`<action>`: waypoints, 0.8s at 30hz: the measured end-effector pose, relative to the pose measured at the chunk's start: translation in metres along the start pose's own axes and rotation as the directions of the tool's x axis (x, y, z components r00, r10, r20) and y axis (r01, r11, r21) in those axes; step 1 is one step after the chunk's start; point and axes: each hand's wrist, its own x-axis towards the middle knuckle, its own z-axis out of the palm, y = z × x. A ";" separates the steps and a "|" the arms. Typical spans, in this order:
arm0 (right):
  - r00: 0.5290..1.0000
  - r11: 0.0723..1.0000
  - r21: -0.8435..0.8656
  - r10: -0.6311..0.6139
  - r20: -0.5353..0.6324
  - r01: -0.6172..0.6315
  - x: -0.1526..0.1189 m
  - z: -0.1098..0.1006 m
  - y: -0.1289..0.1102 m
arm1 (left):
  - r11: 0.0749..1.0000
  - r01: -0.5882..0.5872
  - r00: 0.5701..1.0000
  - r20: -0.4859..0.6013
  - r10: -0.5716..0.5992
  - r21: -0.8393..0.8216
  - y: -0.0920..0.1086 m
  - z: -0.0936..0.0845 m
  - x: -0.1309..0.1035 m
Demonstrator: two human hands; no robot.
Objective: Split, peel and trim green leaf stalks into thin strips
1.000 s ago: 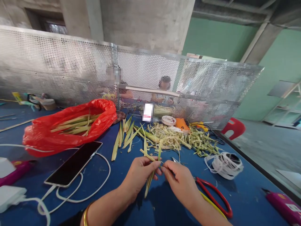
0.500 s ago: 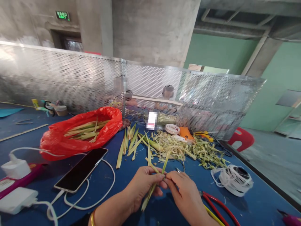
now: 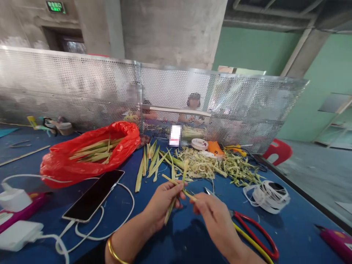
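My left hand (image 3: 162, 203) is closed in a pinch on crossed strips of pale green leaf (image 3: 170, 211), at the point where they overlap. One end sticks up above the thumb and a tail hangs below the palm. My right hand (image 3: 217, 216) grips the right end of a thin leaf strip (image 3: 189, 195) that runs across to the left fingers. Beside my right hand lies a tool with red handles (image 3: 257, 229), and a yellow handle (image 3: 253, 244) is next to it. A pointed metal tip (image 3: 208, 190) shows just beyond the right knuckles.
A red plastic bag (image 3: 52, 167) of leaves, a phone (image 3: 95, 196) and white cables are at left. Leaf pieces (image 3: 148, 161) and shredded scraps (image 3: 198, 163) lie ahead, before a perforated metal screen (image 3: 176, 84). White ribbon (image 3: 271, 198) lies right. People sit behind the screen.
My right hand has moved right, away from the left, drawing the thin strip out between them. The left hand still pinches the crossing. The camera view has shifted slightly.
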 end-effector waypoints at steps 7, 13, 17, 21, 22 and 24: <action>0.978 0.978 0.174 0.139 -0.154 -0.112 0.015 -0.018 0.004 | 0.939 0.221 0.946 0.291 -0.141 -0.263 0.009 0.001 -0.009; 0.999 0.992 0.117 0.045 -0.001 -0.045 0.012 -0.012 -0.002 | 0.932 0.253 0.919 0.364 -0.148 -0.261 0.006 0.003 -0.012; 0.997 0.999 0.036 -0.023 -0.068 0.026 0.012 -0.010 -0.001 | 0.970 0.213 0.934 0.315 -0.167 -0.118 0.007 0.005 -0.014; 0.986 0.979 -0.147 -0.151 -0.068 0.140 0.012 -0.014 0.001 | 0.959 0.252 0.944 0.253 -0.214 -0.129 0.009 0.008 -0.017; 0.981 0.966 -0.196 -0.185 -0.056 0.171 0.011 -0.015 0.000 | 0.950 0.267 0.945 0.237 -0.225 -0.164 0.009 0.008 -0.018; 0.969 0.938 -0.264 -0.242 -0.041 0.223 0.011 -0.018 0.000 | 0.933 0.278 0.948 0.219 -0.229 -0.228 0.009 0.009 -0.020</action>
